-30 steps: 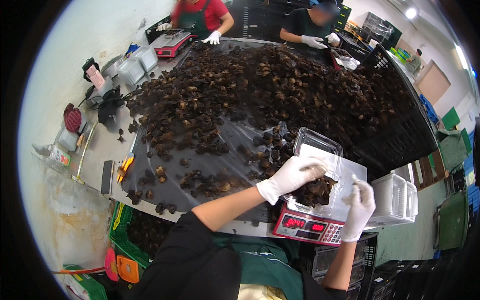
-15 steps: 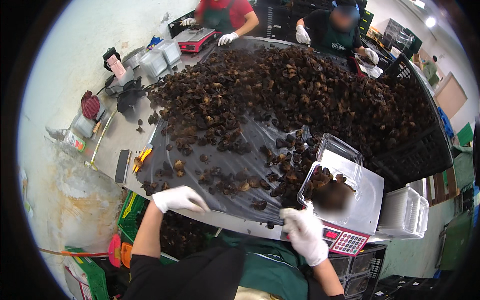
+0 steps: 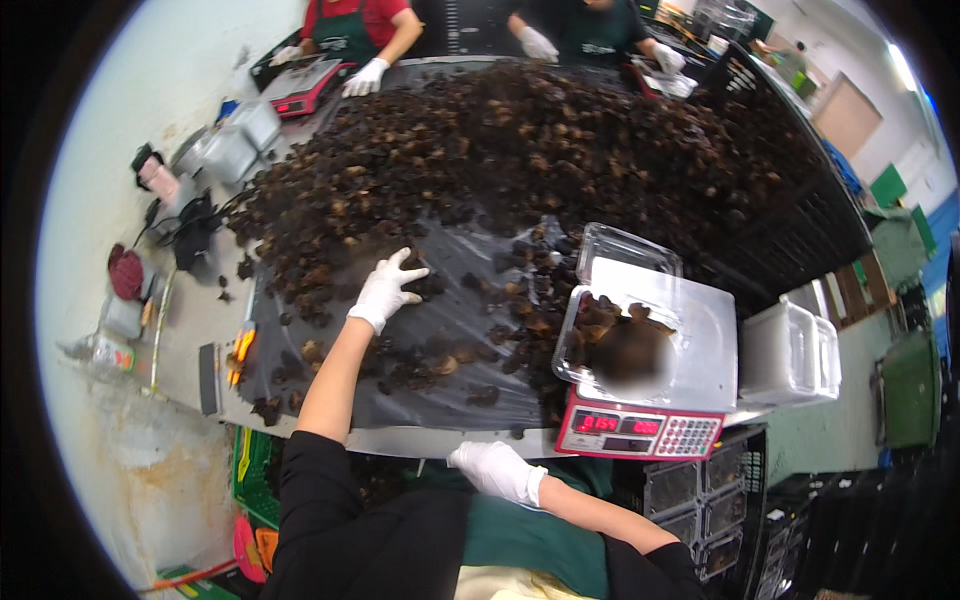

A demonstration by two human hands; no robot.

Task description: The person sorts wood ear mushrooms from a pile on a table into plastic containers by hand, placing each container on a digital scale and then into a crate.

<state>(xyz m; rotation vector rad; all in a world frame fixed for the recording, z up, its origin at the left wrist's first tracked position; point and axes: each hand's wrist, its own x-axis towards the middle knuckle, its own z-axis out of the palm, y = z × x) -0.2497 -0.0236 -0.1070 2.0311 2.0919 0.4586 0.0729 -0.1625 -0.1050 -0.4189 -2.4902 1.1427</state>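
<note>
My left hand (image 3: 388, 288), in a white glove, reaches over the table with its fingers spread at the near edge of a large heap of dark brown wood ear mushrooms (image 3: 480, 140). Nothing shows in its grasp. Close to my body, at the table's front edge, is my gloved right hand (image 3: 495, 470); its fingers are bent and pressed together, and no object shows in them. To its right stands a red digital scale (image 3: 690, 385) with a metal plate. On that plate sits a clear lidded plastic box (image 3: 572, 345), lid raised, holding mushrooms (image 3: 598, 318), partly blurred.
Clear plastic boxes (image 3: 785, 350) are stacked right of the scale. A black crate (image 3: 770, 240) borders the heap. At left lie a yellow cutter (image 3: 241, 345) and a dark flat bar (image 3: 208, 378). Across the table, two people in gloves stand by other scales (image 3: 305, 88).
My left hand has moved forward from the table's front edge to the heap, its fingers spreading. My right hand has drawn away from the scale, leftward to my front. The view has shifted.
</note>
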